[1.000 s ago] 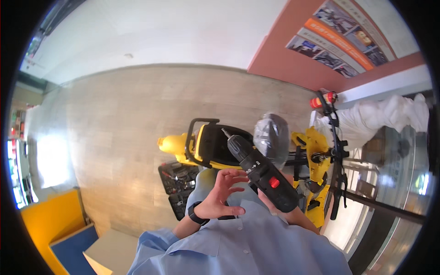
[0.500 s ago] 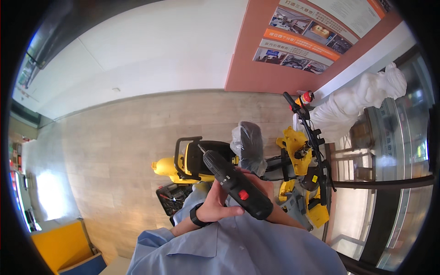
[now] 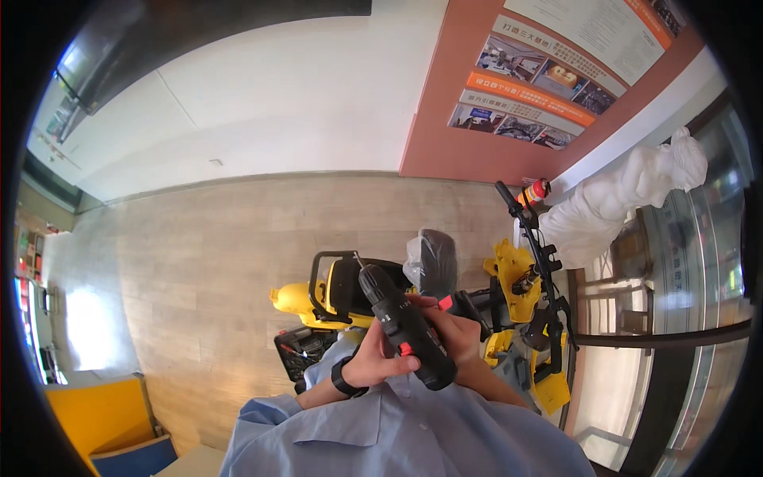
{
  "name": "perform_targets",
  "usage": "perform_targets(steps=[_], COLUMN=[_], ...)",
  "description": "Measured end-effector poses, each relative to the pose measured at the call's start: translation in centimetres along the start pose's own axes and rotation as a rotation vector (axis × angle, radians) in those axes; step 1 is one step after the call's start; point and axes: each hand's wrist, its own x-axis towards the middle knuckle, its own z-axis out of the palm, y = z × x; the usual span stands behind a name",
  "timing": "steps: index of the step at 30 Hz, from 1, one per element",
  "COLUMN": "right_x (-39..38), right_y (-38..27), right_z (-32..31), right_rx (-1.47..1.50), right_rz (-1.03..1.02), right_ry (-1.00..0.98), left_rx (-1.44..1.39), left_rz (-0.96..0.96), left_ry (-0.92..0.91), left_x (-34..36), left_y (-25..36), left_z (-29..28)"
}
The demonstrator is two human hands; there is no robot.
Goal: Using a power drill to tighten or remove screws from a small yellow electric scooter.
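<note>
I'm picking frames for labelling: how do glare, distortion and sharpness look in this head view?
Head view: strong fisheye bending, with the wall line curving and black corners; bright window glare washes out the wood floor at left; the cordless drill, held by the left hand and right hand, is sharp and evenly lit.

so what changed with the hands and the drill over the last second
The left hand, open and clear of the drill a second ago, has closed onto its body from the left. The right hand keeps its grip on the handle, and the drill still points up and away. The head has tilted up, so more wall shows. The yellow scooter and the tool case on the floor stayed put.
</note>
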Motion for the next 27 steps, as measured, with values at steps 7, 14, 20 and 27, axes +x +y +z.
perform_targets(steps=[7, 14, 20, 27], right_x=[1.5, 5.2, 5.9, 6.7], right_y=[0.3, 0.2, -0.1, -1.3], right_z=[-0.8, 0.8, 2.3, 1.6], right_rx=[0.222, 1.373, 1.391, 1.418], right_rz=[0.021, 0.580, 0.656, 0.633], right_ry=[0.069, 0.194, 0.259, 0.331], left_rx=[0.621, -0.260, -0.300, -0.198], left_rz=[0.253, 0.111, 0.166, 0.066], left_ry=[0.107, 0.379, 0.556, 0.560], left_x=[0.8, 0.7, 1.8, 2.5], left_y=[-3.7, -6.8, -5.6, -3.1], left_z=[-5.2, -2.2, -2.2, -1.8])
